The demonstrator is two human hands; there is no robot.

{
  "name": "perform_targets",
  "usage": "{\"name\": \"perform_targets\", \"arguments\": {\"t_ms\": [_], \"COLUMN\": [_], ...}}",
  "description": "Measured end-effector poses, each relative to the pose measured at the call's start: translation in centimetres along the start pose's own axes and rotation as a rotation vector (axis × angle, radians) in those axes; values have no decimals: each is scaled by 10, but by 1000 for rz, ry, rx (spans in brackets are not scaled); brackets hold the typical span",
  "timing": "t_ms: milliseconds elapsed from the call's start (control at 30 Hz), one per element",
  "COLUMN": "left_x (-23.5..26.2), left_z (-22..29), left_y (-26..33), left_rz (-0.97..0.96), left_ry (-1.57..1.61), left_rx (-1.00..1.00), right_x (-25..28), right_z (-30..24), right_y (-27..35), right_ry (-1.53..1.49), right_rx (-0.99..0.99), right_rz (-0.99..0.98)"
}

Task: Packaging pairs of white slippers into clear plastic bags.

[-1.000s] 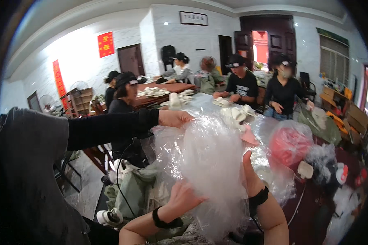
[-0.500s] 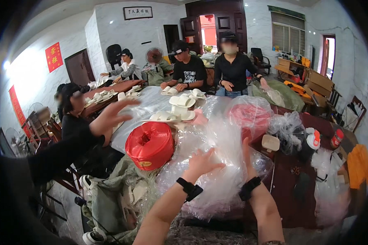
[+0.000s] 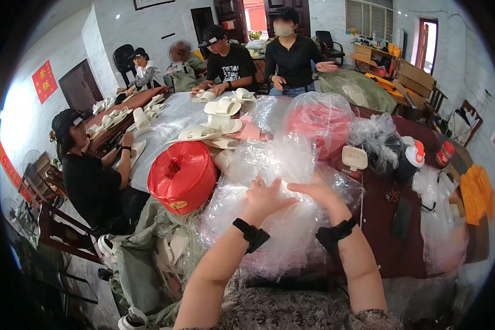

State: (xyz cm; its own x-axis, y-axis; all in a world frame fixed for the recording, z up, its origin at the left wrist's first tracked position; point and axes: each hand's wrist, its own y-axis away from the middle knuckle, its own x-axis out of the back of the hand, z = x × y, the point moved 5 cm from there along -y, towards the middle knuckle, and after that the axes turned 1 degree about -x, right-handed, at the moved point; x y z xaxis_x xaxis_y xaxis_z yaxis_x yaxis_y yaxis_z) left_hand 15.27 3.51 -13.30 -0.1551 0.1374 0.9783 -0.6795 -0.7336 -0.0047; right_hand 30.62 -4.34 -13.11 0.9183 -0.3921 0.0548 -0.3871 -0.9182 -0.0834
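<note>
Where plastic bags (image 3: 280,220) cover table (image 3: 379,220), crowded workroom

Red twine spool (image 3: 182,176) blocks at 10 o'clock of the hands; bagged red spool (image 3: 320,122) at 12; bare dark tabletop (image 3: 380,220) open at 3.

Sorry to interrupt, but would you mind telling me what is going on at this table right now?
The person wearing the camera has both hands on a heap of clear plastic bags at the near edge of the table: the left hand and right hand press flat on top, with no closed grip. A large red spool of twine stands just left of the heap. Farther along, white slippers lie piled, and other people sit around handling more of them.
</note>
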Motion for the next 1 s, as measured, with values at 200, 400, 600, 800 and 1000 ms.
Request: {"name": "perform_targets", "arguments": {"t_ms": [200, 400, 600, 800, 1000], "left_x": [13, 81, 22, -26, -41], "left_z": [-44, -133, -218, -187, -116], "left_y": [8, 91, 114, 96, 68], "left_rz": [13, 478, 581, 444, 576], "left_ry": [253, 940, 1124, 1133, 698], "left_rx": [-108, -89, 159, 270, 57], "right_x": [25, 36, 72, 104, 105], "right_z": [50, 73, 86, 100, 73], "right_y": [-6, 17, 21, 46, 93], "right_ry": [-48, -330, -202, -445, -828], "right_rx": [-26, -150, -103, -298, -271], "right_rz": [81, 131, 140, 108, -10]}}
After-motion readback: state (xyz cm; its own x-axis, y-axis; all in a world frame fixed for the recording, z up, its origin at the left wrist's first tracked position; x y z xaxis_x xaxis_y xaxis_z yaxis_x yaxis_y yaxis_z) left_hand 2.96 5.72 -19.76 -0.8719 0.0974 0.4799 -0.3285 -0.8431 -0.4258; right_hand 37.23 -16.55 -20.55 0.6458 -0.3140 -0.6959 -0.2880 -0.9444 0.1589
